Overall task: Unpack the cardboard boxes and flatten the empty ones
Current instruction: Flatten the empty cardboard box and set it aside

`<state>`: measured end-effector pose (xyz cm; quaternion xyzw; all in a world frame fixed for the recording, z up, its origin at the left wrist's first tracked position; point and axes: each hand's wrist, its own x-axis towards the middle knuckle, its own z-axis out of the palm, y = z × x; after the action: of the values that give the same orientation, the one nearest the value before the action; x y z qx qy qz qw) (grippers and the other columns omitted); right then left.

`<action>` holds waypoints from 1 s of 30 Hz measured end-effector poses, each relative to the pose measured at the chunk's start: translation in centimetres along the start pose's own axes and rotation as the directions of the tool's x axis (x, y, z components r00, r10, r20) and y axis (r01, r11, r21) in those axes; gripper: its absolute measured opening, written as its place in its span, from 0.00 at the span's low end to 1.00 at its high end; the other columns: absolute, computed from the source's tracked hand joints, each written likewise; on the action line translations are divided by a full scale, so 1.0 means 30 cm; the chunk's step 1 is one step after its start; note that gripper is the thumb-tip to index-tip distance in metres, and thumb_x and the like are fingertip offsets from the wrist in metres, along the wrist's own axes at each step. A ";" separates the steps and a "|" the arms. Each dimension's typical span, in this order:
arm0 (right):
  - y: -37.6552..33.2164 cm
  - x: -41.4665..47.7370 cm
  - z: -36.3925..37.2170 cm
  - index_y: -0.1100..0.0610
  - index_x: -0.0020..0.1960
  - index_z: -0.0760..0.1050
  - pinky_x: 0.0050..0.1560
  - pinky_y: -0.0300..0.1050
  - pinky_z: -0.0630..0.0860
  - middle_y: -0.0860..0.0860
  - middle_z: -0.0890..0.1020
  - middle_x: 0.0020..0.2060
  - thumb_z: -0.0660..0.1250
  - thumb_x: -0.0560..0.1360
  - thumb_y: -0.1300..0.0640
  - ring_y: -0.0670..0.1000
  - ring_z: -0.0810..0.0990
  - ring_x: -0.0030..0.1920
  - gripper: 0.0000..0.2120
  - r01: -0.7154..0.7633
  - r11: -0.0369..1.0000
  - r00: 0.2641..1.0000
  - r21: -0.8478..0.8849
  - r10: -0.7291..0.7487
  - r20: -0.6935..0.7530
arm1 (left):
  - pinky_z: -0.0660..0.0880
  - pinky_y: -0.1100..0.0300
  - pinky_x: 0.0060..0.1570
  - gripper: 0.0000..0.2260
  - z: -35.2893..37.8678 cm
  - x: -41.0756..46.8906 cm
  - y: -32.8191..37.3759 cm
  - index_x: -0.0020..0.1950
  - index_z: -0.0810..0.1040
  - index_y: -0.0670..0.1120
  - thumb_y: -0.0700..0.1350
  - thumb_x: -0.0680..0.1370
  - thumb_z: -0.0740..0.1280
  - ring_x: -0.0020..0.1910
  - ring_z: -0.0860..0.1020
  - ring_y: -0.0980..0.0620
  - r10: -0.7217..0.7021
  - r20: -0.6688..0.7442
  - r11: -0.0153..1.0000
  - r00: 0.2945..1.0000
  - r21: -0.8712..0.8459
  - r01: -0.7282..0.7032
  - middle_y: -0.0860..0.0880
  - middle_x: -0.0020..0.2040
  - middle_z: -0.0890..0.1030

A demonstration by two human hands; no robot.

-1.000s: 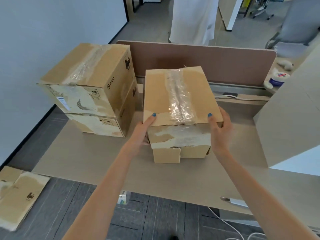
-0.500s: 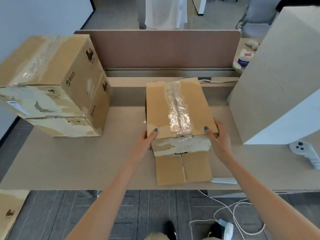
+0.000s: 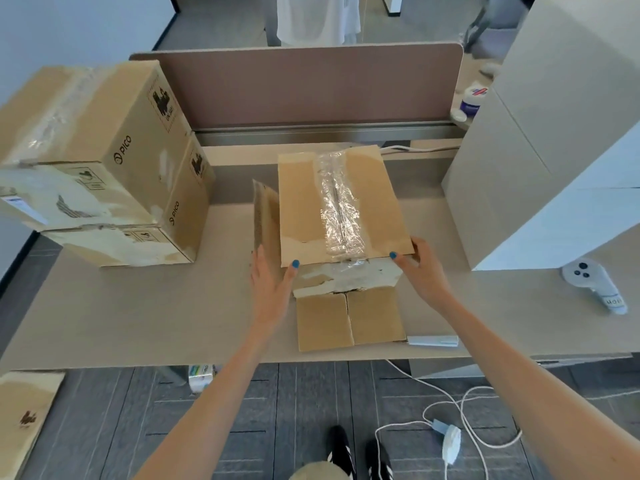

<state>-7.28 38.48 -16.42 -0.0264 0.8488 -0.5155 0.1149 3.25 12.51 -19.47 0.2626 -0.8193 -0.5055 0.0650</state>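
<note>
**Both hands on the small box at the desk's centre**

The left hand is spread wide. Its straight fingers lie along the left side of the small box and its thumb rests on the near-left corner of the top. The right hand grips the near-right corner, thumb on top and fingers curled round the side. Both forearms reach up from 6 o'clock, bare, converging on the box.

The box's top is sealed with clear tape, and its near flaps lie flat on the desk.

- **10 o'clock:** two stacked PICO boxes.
- **12 o'clock:** a brown partition.
- **2 o'clock:** a tall white cabinet.
- **3 o'clock:** a white controller.
- **8 o'clock:** flattened cardboard on the grey floor.
- **5 o'clock:** a white cable.
</note>
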 end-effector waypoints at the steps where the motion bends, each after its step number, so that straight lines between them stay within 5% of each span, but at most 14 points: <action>1: 0.009 -0.009 -0.009 0.55 0.66 0.68 0.47 0.37 0.70 0.44 0.77 0.53 0.67 0.78 0.54 0.46 0.76 0.55 0.18 0.007 1.000 1.000 -0.005 -0.007 0.012 | 0.45 0.48 0.78 0.44 0.001 -0.014 -0.006 0.81 0.45 0.52 0.72 0.72 0.54 0.80 0.46 0.51 0.056 -0.027 0.996 0.998 0.072 -0.054 0.50 0.82 0.47; 8: 0.123 -0.075 -0.035 0.59 0.66 0.69 0.56 0.42 0.69 0.47 0.75 0.57 0.68 0.77 0.61 0.48 0.74 0.58 0.19 0.024 0.996 0.993 -0.091 -0.013 0.117 | 0.46 0.44 0.78 0.34 0.050 -0.106 0.001 0.82 0.46 0.52 0.50 0.81 0.62 0.80 0.41 0.51 0.374 0.020 0.791 0.927 0.515 -0.330 0.51 0.82 0.43; 14: 0.272 -0.137 -0.061 0.54 0.67 0.68 0.59 0.51 0.73 0.50 0.75 0.62 0.65 0.76 0.65 0.52 0.75 0.61 0.22 0.119 0.886 0.944 -0.447 0.038 0.327 | 0.41 0.49 0.78 0.33 0.123 -0.138 0.031 0.82 0.49 0.52 0.46 0.81 0.63 0.80 0.44 0.51 0.473 0.187 0.577 0.861 0.673 -0.463 0.51 0.82 0.47; 21: 0.406 -0.215 -0.100 0.57 0.58 0.71 0.44 0.44 0.66 0.52 0.73 0.55 0.67 0.75 0.63 0.55 0.74 0.54 0.13 0.328 0.579 0.913 -0.746 0.010 0.408 | 0.43 0.44 0.78 0.30 0.180 -0.146 0.031 0.81 0.51 0.52 0.46 0.82 0.61 0.80 0.43 0.50 0.439 0.161 0.587 0.884 0.693 -0.418 0.52 0.82 0.47; 30: 0.429 -0.255 -0.090 0.59 0.55 0.69 0.41 0.42 0.63 0.53 0.72 0.53 0.62 0.74 0.70 0.54 0.71 0.53 0.12 0.402 0.515 0.901 -0.757 -0.072 0.429 | 0.45 0.42 0.77 0.30 0.194 -0.152 0.021 0.81 0.52 0.53 0.46 0.81 0.62 0.80 0.43 0.49 0.443 0.141 0.594 0.885 0.694 -0.408 0.52 0.82 0.47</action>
<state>0.50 48.10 -25.28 -0.2845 0.9435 -0.0498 0.1621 4.74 19.63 -21.00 0.0756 -0.9856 -0.1162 0.0972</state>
